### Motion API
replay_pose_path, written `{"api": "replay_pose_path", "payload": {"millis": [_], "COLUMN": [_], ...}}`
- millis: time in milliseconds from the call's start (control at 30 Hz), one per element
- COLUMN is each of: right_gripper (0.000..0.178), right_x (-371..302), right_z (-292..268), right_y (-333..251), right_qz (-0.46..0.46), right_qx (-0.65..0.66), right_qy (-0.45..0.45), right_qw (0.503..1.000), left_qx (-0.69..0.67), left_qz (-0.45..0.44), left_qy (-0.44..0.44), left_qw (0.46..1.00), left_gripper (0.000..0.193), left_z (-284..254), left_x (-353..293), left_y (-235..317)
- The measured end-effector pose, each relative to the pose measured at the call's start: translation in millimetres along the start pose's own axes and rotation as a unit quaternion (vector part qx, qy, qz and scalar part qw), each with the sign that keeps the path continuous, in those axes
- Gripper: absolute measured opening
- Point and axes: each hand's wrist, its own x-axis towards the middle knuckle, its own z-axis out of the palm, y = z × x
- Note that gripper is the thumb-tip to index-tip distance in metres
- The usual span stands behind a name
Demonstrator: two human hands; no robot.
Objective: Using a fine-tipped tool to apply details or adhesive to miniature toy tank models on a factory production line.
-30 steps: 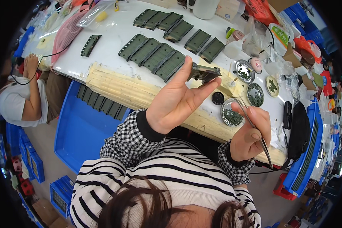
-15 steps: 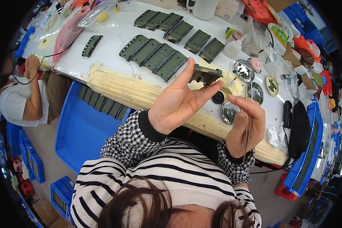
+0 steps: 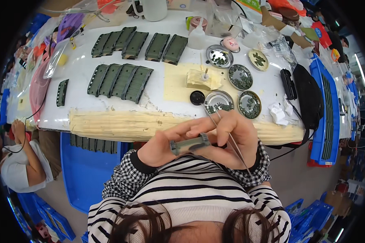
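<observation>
Close to my chest, my left hand (image 3: 155, 148) is closed on a small curved green camouflage panel (image 3: 190, 145) with dark toothed ends. My right hand (image 3: 240, 131) meets it from the other side, its fingertips against or just beside the panel's right end. Long metal tweezers (image 3: 236, 148) lie in the right hand, tips pointing up and away towards the table. Beyond the hands stands a metal dish (image 3: 218, 97) of small dark green pieces, next to a black round cap (image 3: 197, 97). Similar panels (image 3: 119, 83) lie in rows on the white table.
More dishes (image 3: 240, 77) of small green pieces stand at the right, near a cream lid (image 3: 258, 59). A padded cream edge (image 3: 121, 126) runs along the table front. A blue bin (image 3: 83, 178) sits below left. A co-worker (image 3: 26, 162) sits at the far left.
Both hands have come down and together, nearer my chest. The panel has turned over lengthwise between them. The view has swung, so the table sits more squarely ahead.
</observation>
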Motion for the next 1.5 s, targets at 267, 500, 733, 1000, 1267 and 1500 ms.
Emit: {"api": "replay_pose_path", "payload": {"millis": [267,500,733,1000,1267,1500], "right_gripper": [0.01,0.012,0.02,0.02,0.015,0.02], "right_x": [-14.8,7.4,22.5,26.8,26.7,29.2], "right_z": [-44.3,-120.3,-139.3,-136.5,-135.7,-16.8], "right_y": [13.3,47.4,74.8,75.7,60.3,-0.6], "right_qz": [-0.004,0.109,0.198,0.194,0.116,-0.051], "right_qx": [-0.268,-0.593,-0.63,-0.648,-0.594,-0.458], "right_qy": [0.159,0.199,0.143,0.103,0.131,0.004], "right_qw": [0.95,0.772,0.738,0.729,0.785,0.887], "left_qx": [0.089,0.02,-0.015,-0.017,0.056,0.129], "left_qz": [-0.018,0.081,0.137,0.108,0.146,0.109], "left_qy": [-0.037,0.146,0.152,0.258,0.322,0.243], "left_qw": [0.995,0.986,0.979,0.96,0.934,0.955], "left_gripper": [0.093,0.086,0.059,0.031,0.034,0.02], "left_z": [-0.7,-3.1,-12.5,-3.3,10.2,8.4], "left_x": [-1.9,1.7,-12.8,-9.4,-5.8,1.1], "left_y": [3.6,2.2,2.0,14.4,21.0,13.2]}}
